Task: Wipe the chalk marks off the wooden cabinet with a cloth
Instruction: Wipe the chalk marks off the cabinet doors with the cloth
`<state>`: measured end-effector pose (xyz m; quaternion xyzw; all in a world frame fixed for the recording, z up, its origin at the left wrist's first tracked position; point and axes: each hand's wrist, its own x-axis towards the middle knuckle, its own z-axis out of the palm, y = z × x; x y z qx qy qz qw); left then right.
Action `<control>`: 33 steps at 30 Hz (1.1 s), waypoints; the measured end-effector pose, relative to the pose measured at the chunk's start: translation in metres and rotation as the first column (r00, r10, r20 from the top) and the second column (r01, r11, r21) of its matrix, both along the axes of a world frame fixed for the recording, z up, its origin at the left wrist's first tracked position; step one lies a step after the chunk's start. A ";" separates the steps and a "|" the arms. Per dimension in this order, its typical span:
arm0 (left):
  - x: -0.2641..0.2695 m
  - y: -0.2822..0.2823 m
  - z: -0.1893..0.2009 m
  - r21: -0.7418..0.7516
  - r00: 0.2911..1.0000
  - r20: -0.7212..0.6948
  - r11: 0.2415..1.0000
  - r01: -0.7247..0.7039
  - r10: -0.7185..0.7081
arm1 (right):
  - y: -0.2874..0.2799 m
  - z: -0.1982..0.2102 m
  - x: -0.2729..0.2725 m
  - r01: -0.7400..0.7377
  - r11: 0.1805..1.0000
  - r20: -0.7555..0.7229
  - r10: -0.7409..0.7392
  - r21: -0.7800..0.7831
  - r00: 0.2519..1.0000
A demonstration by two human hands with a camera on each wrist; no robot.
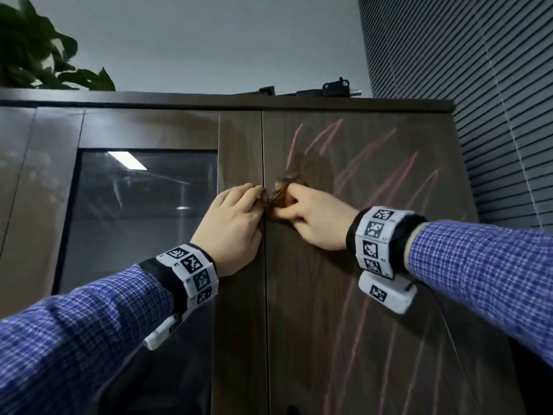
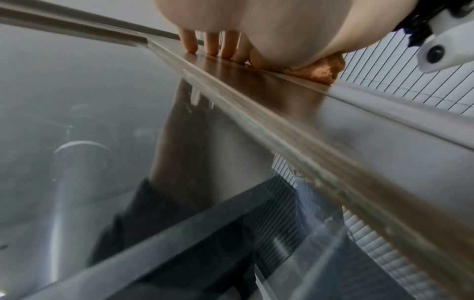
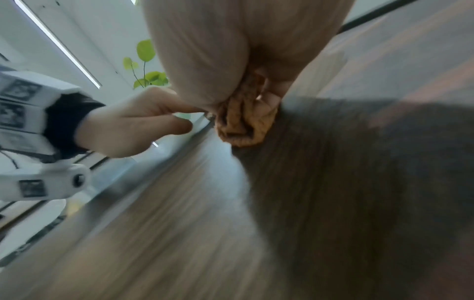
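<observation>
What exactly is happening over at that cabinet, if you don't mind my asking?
A person stands at a dark wooden cabinet whose right-hand door is covered in pink chalk marks. Their right hand grips a bunched brownish cloth and holds it against that door near the seam between the doors. The left hand rests on the frame of the neighbouring door with its fingertips at the cloth's edge. Most of the chalk marks are still there, so the wiping is far from finished.
</observation>
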<state>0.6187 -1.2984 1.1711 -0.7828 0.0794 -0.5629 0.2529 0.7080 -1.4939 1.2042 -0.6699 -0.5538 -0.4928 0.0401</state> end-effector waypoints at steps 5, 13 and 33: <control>-0.002 -0.003 0.001 -0.005 1.000 0.021 1.000 -0.003 0.003 | 0.004 0.091 0.007 0.009 0.900 -0.104 0.041 0.436 0.994; -0.003 -0.006 0.001 -0.001 0.999 0.051 1.000 -0.001 0.001 | 0.013 0.091 0.000 0.064 0.876 -0.218 0.048 0.478 0.975; -0.002 -0.032 0.021 -0.049 0.999 -0.037 0.999 -0.005 0.003 | -0.045 0.108 0.035 0.240 0.659 -0.351 0.039 0.713 0.935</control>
